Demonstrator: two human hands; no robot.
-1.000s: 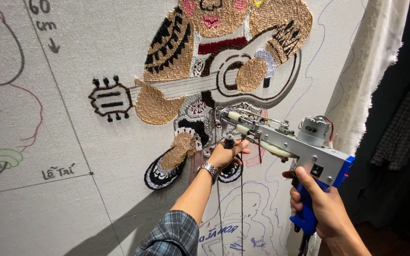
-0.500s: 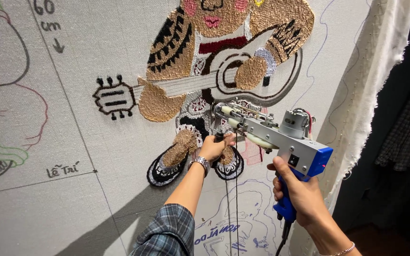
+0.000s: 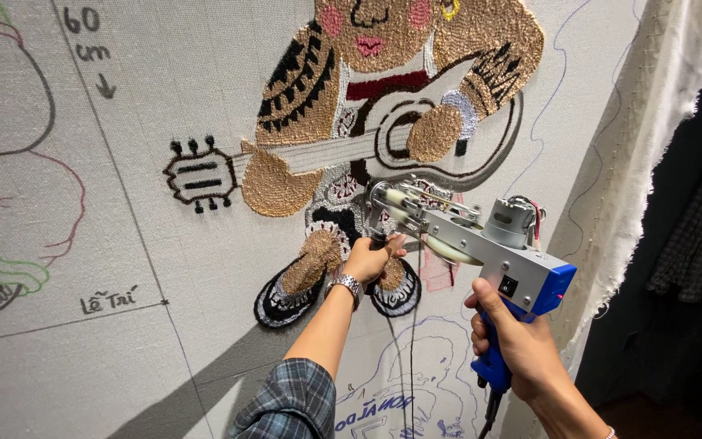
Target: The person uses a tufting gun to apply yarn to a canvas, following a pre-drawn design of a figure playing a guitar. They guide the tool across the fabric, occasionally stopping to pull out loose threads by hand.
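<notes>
A tufting gun with a silver body and blue handle is pressed against a stretched white cloth. My right hand grips the blue handle low at the right. My left hand is closed on the gun's black front grip, right at the cloth. On the cloth is a tufted figure with a guitar, in brown, black, white and red yarn. The gun's tip sits at the figure's lower body, above its black-and-white shoes. Dark yarn strands hang below the gun.
Marker drawings cover the cloth: a pink and green outline at the far left, blue sketches at the bottom. The cloth's frayed edge runs down the right side. Dark clothing hangs beyond it.
The view has shifted down and left, so the gun and both hands sit slightly lower on the cloth. Both hands keep their grips.
</notes>
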